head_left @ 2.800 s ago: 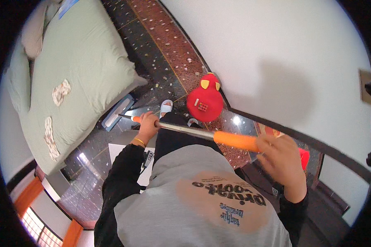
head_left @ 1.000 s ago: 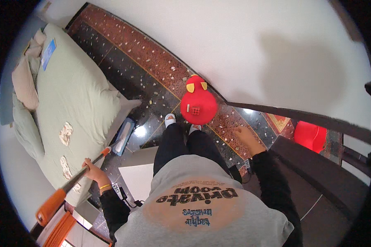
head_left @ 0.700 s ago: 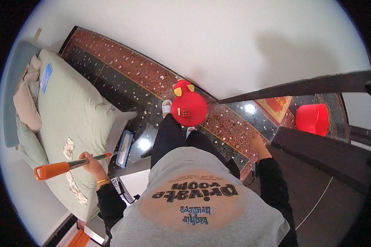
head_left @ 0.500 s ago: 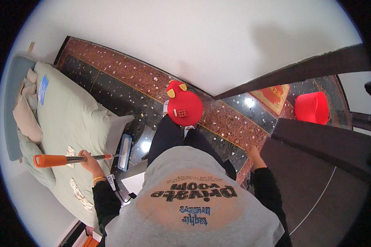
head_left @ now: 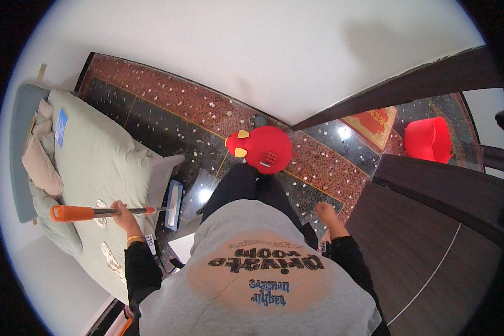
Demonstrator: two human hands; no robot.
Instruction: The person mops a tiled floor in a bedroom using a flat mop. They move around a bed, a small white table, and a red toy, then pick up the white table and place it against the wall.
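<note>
My left hand [head_left: 127, 221] is wrapped round the pole of a flat mop [head_left: 107, 212]. The mop's thick orange grip [head_left: 73, 213] sticks out to the left over the bed, and its blue head [head_left: 174, 205] rests at the bed's foot. My right hand [head_left: 326, 213] hangs on the right with fingers curled, and nothing shows in it. In front of my legs is a red round stool-like thing [head_left: 280, 145] with two yellow ear-like flaps, a small red gridded block and a pale strip on top. It partly hides my feet.
A bed [head_left: 103, 151] with a green cover and pillows is on the left. A white wall [head_left: 224, 56] closes off the front. On the right are a dark wooden door or panel [head_left: 425, 235], a red bucket [head_left: 428, 139] and a red-and-gold mat [head_left: 375, 124].
The red stool-like thing has turned counter-clockwise and shifted right, so its flaps now point left. My right hand has moved a little inward. The mop stays in my left hand.
</note>
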